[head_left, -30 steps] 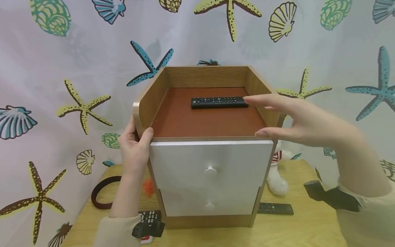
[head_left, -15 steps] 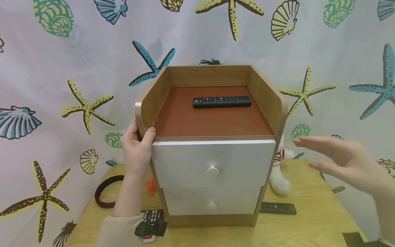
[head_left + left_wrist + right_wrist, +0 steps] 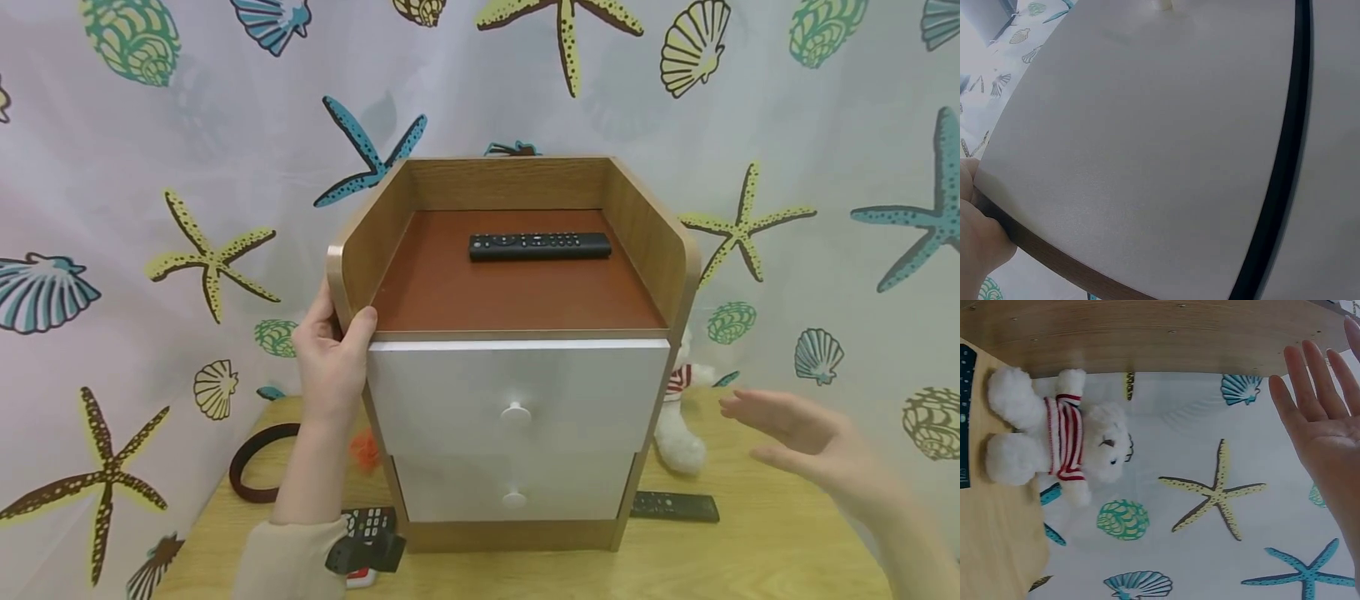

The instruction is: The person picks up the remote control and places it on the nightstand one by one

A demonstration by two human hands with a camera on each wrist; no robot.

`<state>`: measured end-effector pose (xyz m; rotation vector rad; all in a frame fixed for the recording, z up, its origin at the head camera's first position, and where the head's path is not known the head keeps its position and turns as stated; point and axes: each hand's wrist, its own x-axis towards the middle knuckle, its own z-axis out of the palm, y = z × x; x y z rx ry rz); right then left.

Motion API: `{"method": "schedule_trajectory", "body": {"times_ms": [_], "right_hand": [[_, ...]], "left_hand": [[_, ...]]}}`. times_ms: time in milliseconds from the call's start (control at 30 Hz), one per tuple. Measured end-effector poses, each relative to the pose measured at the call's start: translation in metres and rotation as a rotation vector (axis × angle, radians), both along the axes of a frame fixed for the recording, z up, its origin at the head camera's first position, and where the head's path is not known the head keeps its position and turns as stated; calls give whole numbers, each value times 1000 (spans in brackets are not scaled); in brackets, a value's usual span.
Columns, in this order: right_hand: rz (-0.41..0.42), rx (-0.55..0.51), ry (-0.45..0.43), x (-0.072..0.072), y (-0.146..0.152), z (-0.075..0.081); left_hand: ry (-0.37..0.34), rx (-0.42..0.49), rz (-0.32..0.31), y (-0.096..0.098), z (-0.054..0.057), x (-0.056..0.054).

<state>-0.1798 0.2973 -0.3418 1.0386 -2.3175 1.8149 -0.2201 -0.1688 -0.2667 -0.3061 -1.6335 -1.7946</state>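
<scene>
A small wooden cabinet (image 3: 517, 535) with two white drawers (image 3: 450, 400) stands in the middle of the head view. On its brown top, between raised sides, lies a black remote control (image 3: 540, 247). My left hand (image 3: 330, 358) grips the cabinet's left front edge, thumb on the front and the other fingers partly hidden behind the side panel. In the left wrist view that hand (image 3: 979, 244) shows at the edge of the white drawer front. To the right of the cabinet, my right hand (image 3: 817, 454) hovers with fingers extended and holds nothing.
A white plush toy (image 3: 677, 429) in a striped shirt and another black remote (image 3: 675, 506) are right of the cabinet on the wooden table (image 3: 765, 550). Left of it are a dark ring-shaped band (image 3: 243, 462), an orange object (image 3: 365, 450) and a remote (image 3: 371, 522) partly behind my wrist.
My right hand has moved right and down, away from the remote on the cabinet top, which its fingertip overlapped before. My left hand keeps its grip on the cabinet.
</scene>
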Motion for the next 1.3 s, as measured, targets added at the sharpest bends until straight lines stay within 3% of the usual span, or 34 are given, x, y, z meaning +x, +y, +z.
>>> {"method": "schedule_trajectory", "body": {"times_ms": [267, 600, 767, 1033, 1300], "right_hand": [[-111, 31, -119, -22, 2, -59], [-289, 247, -323, -48, -3, -130], [-367, 293, -287, -57, -7, -158], [-340, 367, -170, -67, -13, -181], [-338, 444, -169, -76, -13, -202]], "left_hand": [[-29, -29, 10, 0, -1, 1], [-15, -16, 13, 1, -1, -1], [-6, -18, 5, 1, -1, 0], [2, -15, 19, 1, 2, 1], [5, -12, 18, 0, 1, 2]]}}
